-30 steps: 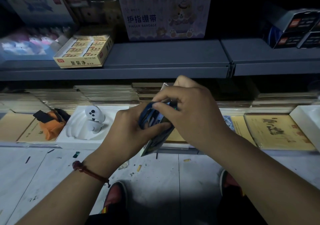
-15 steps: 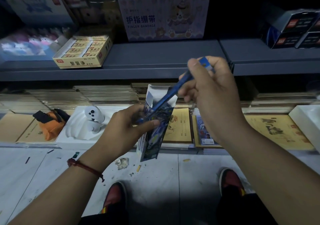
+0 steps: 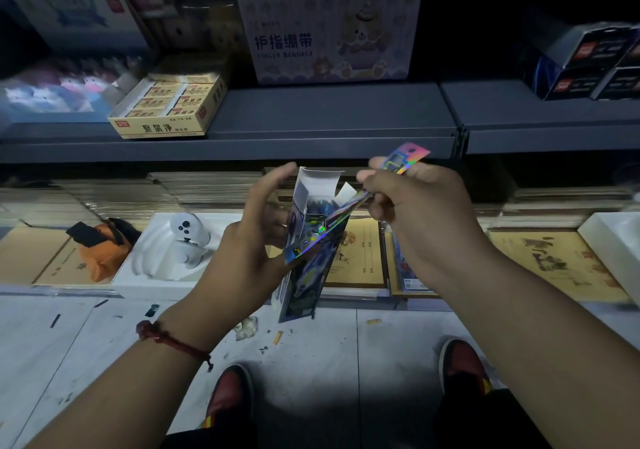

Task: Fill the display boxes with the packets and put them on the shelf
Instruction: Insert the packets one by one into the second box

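A tall, narrow box (image 3: 304, 286) is held upright, slightly tilted, by the left hand (image 3: 242, 258). The hand's fingers are curled round the box's left side, and its index finger is raised beside the open top flaps. The box is kept in the air below the front edge of the grey shelf (image 3: 329, 119), above the floor (image 3: 311, 362). A shiny holographic packet (image 3: 325, 225) is pinched near its upper end between the thumb and curled fingers of the right hand (image 3: 415, 213). The packet is slanted from upper right to lower left across the box's opening and front face, and its lower end lies close to the left hand. Whether any of it is inside the box cannot be told. A red cord (image 3: 166, 339) is worn on the left wrist. On the shelf, a yellow carton (image 3: 166, 111) of small packs is seen at the left, a pale carton (image 3: 329, 33) printed "FINGER BANDAGE" stands behind the middle, and dark cartons (image 3: 588, 64) are stacked at the right. Below the shelf, brown books (image 3: 554, 261) are laid flat, and a white figure (image 3: 188, 237) is set in a white tray (image 3: 138, 272) beside an orange item (image 3: 100, 254). Two red shoes (image 3: 232, 396) are seen on the floor.
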Demonstrator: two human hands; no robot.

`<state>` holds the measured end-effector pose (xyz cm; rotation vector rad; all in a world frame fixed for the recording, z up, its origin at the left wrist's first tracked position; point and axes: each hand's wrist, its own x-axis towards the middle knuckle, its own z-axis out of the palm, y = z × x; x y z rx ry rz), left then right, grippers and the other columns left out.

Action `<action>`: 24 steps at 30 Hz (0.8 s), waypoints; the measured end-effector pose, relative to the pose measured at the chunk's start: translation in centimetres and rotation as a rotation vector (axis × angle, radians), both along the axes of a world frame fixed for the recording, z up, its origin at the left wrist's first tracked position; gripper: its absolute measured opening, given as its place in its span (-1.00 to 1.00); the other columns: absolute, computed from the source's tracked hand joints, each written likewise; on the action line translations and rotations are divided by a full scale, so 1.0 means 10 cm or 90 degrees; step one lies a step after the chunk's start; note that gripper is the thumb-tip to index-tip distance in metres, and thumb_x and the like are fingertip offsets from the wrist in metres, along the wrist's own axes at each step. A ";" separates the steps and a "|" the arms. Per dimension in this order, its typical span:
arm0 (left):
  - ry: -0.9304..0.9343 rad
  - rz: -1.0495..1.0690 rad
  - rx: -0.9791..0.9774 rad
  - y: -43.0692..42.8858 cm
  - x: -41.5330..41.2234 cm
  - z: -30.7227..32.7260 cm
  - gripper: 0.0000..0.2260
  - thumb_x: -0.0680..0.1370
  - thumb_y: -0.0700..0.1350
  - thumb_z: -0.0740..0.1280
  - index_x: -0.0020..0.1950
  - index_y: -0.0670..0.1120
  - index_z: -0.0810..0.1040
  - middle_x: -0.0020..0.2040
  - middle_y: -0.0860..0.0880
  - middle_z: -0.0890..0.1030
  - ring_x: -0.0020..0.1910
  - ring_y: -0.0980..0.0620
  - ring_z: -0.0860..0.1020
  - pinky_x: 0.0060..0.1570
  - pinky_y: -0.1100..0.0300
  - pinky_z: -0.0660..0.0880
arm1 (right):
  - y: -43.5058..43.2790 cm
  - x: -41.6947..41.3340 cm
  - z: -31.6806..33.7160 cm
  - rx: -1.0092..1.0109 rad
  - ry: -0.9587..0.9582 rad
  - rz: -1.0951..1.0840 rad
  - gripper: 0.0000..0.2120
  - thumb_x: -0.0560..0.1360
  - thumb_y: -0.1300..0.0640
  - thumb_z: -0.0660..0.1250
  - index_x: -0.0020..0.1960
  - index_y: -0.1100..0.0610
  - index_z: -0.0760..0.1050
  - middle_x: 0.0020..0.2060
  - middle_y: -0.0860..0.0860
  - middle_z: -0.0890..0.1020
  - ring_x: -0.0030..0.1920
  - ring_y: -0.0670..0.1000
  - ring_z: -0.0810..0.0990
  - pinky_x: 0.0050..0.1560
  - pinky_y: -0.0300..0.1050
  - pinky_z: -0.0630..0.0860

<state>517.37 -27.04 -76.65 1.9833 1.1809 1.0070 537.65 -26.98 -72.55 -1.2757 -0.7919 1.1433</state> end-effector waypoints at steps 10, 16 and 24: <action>0.038 -0.028 0.059 0.02 -0.07 -0.04 -0.38 0.50 -0.19 0.51 0.31 0.31 0.26 0.01 0.12 0.62 -0.06 -0.04 0.62 -0.07 0.07 0.58 | -0.03 -0.04 -0.01 -0.034 -0.026 0.128 -0.77 0.57 0.31 0.40 0.22 0.24 0.54 -0.29 0.16 0.57 -0.42 -0.01 0.55 -0.37 -0.13 0.57; 0.050 0.033 0.065 0.03 -0.12 -0.08 -0.45 0.49 -0.24 0.48 0.13 0.27 0.24 0.03 0.03 0.62 0.03 -0.01 0.64 -0.07 -0.08 0.58 | -0.06 0.00 0.02 0.001 -0.078 0.167 -0.87 0.58 0.23 0.42 0.01 0.32 0.62 -0.38 0.13 0.59 -0.43 0.02 0.53 -0.41 -0.13 0.51; 0.068 0.120 0.063 0.05 -0.12 -0.07 -0.54 0.48 -0.05 0.53 0.09 0.24 0.26 -0.03 0.05 0.63 0.03 0.11 0.65 -0.08 -0.08 0.58 | -0.07 0.14 0.15 0.188 -0.204 -0.067 -0.86 0.60 0.15 0.41 -0.10 0.20 0.57 -0.36 0.13 0.66 -0.47 0.02 0.61 -0.42 -0.01 0.61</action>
